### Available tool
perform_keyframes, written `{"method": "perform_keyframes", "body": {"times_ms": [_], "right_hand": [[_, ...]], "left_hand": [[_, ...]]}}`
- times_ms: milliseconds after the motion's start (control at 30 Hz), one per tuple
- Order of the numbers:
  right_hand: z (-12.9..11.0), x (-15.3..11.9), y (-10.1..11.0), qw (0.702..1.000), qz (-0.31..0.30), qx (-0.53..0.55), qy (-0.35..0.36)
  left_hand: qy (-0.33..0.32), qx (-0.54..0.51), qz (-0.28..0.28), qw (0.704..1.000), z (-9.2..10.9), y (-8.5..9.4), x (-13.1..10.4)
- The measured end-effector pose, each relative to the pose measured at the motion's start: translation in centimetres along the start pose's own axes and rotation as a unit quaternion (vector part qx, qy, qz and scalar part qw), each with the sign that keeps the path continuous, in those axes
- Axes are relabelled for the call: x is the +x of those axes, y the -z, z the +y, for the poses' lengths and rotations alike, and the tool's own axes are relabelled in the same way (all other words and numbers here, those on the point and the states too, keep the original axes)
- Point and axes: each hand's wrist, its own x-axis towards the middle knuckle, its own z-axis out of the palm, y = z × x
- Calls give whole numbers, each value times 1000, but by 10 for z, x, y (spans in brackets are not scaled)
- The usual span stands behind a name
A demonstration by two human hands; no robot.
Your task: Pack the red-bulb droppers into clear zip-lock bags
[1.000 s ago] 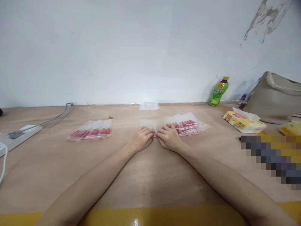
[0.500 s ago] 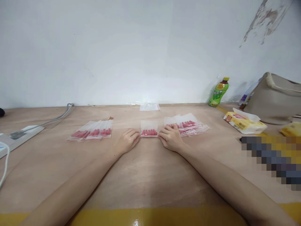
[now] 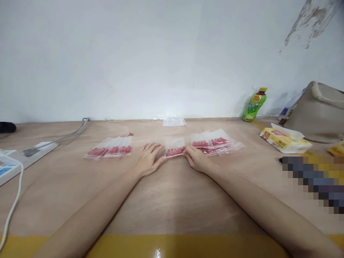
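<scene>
A small clear bag with several red pieces (image 3: pixel 174 147) lies between my hands, its right side slightly raised. My right hand (image 3: pixel 197 157) pinches the bag's lower right corner. Just left of it, my left hand (image 3: pixel 149 158) rests on the table with fingers apart, the thumb tip at the bag's lower left corner. Overlapping bags of red pieces (image 3: pixel 110 148) lie to the left. A larger pile of such bags (image 3: pixel 216 142) is right of the centre, just beyond my right hand. Flat clear bags (image 3: pixel 173 122) lie near the wall.
A power strip (image 3: pixel 43 149) with cables is at the left. At the right are a green bottle (image 3: pixel 254 105), a yellow tissue pack (image 3: pixel 285 139) and a beige bag (image 3: pixel 317 114). Yellow tape (image 3: pixel 129 245) runs along the front edge.
My left hand has opened, its thumb spreading from the fingers. My right hand has closed on the middle bag's corner, and the bag has tilted. The view has shifted slightly left.
</scene>
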Motion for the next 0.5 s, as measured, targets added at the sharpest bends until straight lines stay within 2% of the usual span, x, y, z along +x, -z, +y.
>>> {"method": "perform_keyframes", "body": {"times_ms": [167, 300, 400, 500], "right_hand": [[10, 0, 12, 999, 46, -7, -21], [29, -3, 41, 996, 79, -34, -35], [45, -14, 66, 997, 47, -57, -31], [57, -30, 85, 994, 26, -100, -46]], "left_hand": [[167, 94, 26, 981, -23, 7, -6], [284, 265, -37, 921, -40, 17, -14], [325, 319, -105, 884, -46, 22, -17], [322, 319, -144, 880, -48, 23, -18]]}}
